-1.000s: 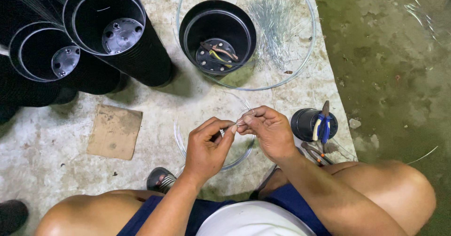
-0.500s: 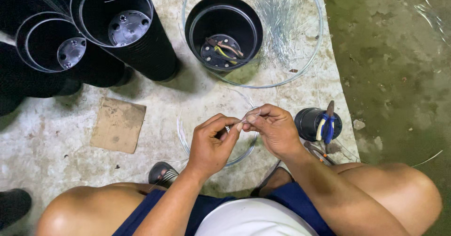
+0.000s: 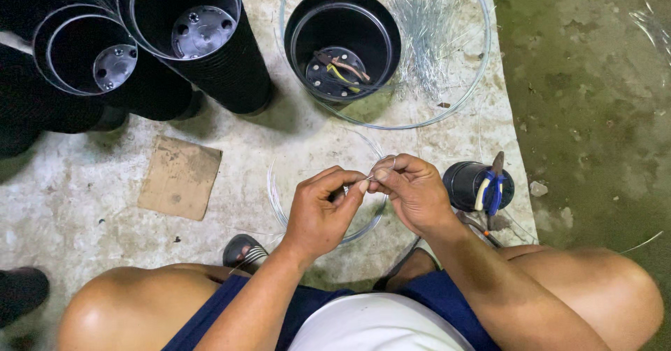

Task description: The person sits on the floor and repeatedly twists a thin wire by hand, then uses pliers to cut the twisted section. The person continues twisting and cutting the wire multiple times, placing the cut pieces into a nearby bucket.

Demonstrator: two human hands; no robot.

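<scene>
Head view looks straight down at a seated person's two hands, meeting just below the middle of the frame over a pale, stained concrete floor (image 3: 231,148). Left hand (image 3: 323,210) has its thumb and forefinger pinched narrow on a thin clear wire ring (image 3: 274,196); right hand (image 3: 412,190) pinches the same wire at the spot where the fingertips of both hands touch. That ring curves out to the left of the hands and passes under them, lying low on the floor.

Above the hands, in the upper middle, a black pot (image 3: 342,40) stands inside a large wire hoop (image 3: 482,64), with a few small tools in its bottom. A bundle of short wires (image 3: 426,26) lies just right of that pot, inside the hoop. To the right of the right hand sits a small black cup (image 3: 465,183) with blue-handled pliers (image 3: 493,187) laid across it. Tall stacks of black pots (image 3: 210,57) fill the upper left, and a brown cardboard scrap (image 3: 180,176) lies at left centre. Bare knees frame the lower edge.
</scene>
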